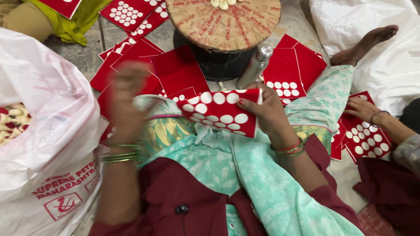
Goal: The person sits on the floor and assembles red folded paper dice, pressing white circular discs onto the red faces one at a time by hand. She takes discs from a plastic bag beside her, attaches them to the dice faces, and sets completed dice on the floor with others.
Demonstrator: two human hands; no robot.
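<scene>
Below, we hold one red card (221,112) of white discs over our lap, our right hand (267,114) pinching its right edge, thumb on top. Our left hand (127,98) hangs raised and blurred, its grip unclear. One steel bottle (255,66) leans against one round stool (224,22).

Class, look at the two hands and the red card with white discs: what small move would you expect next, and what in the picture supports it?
Probably the left hand comes back to the red card to add or press a disc. The right hand grips the card's edge over the lap, while the left is raised and motion-blurred beside it, apparently empty.
</scene>
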